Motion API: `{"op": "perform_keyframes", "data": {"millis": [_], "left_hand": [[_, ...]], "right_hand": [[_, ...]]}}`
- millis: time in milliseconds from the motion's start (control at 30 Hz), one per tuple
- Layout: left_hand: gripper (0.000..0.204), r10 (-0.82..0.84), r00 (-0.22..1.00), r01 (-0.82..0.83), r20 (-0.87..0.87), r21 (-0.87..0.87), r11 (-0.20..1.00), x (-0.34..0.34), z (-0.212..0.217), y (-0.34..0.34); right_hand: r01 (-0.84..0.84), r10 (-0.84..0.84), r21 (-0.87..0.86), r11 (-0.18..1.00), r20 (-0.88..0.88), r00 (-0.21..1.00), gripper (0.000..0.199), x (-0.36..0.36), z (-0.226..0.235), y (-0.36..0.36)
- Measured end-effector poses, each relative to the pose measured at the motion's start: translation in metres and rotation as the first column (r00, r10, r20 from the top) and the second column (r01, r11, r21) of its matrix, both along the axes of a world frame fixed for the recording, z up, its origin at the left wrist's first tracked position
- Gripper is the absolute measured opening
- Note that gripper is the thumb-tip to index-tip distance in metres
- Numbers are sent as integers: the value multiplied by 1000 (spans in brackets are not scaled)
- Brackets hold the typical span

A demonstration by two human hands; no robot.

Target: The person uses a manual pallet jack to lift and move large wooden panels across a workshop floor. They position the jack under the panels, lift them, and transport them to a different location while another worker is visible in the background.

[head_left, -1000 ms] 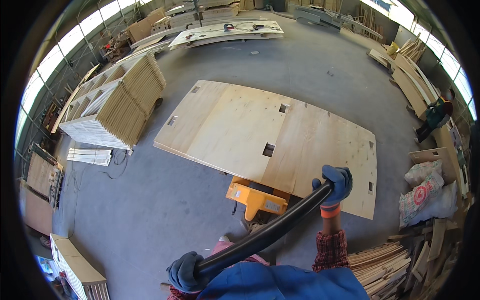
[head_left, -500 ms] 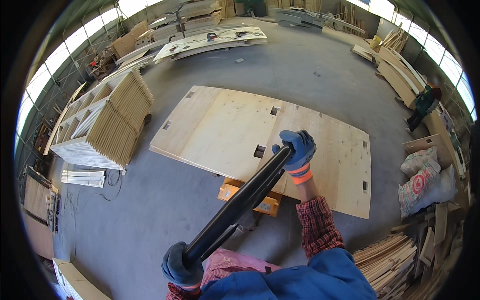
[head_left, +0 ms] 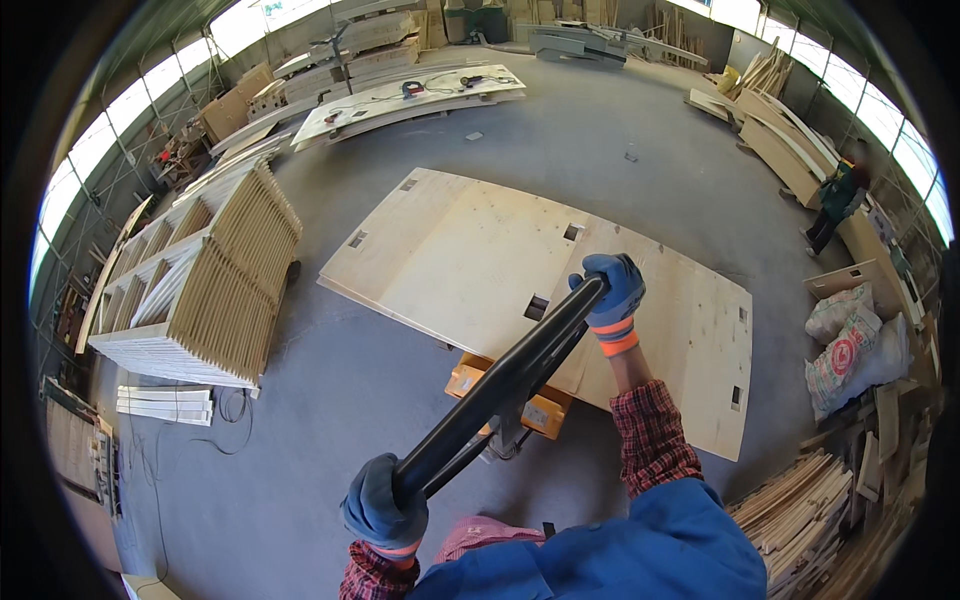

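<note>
Both my gloved hands grip the thick black handle [head_left: 490,393] of what looks like a yellow-orange pallet truck [head_left: 540,412]. At the handle's upper right end, my right hand [head_left: 613,290] is closed round it. My left hand [head_left: 385,500] wraps round the lower left end, near my body. The handle slants across in front of me and hides part of the truck. Above the truck lie large flat plywood sheets [head_left: 460,250], stacked, with several small rectangular cut-outs along them.
On the left stands a tall stack of slatted wooden frames [head_left: 225,290], with white strips [head_left: 165,404] and a cable on the floor. Sacks [head_left: 845,350] and wood offcuts [head_left: 800,515] lie at right. A person [head_left: 838,205] stands by boards farther back. Tools rest on a far panel [head_left: 440,90].
The handle, my hands and the plywood sheets sit a little farther right in the picture, and the sheets appear slightly turned clockwise. My grip stays the same.
</note>
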State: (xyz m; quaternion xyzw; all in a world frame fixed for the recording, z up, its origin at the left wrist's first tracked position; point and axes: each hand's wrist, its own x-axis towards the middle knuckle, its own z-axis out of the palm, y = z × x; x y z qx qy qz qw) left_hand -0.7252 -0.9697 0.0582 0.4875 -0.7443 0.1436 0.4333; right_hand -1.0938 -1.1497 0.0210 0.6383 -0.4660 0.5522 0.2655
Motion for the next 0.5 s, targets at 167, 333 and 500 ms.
{"op": "perform_keyframes", "data": {"millis": [167,333,500], "left_hand": [[38,-68,997,68,-41,-2,998,52,6,-102],[44,-113,993,110,-16,-121,986,109,-3,-218],[38,-167,986,164,-3,-167,972,149,-3,-342]], "right_hand": [[42,-43,16,999,63,997,32,48,0,-72],[106,-105,-8,994,54,993,37,91,-5,-156],[177,-172,-52,983,96,980,37,127,-14,-246]]}}
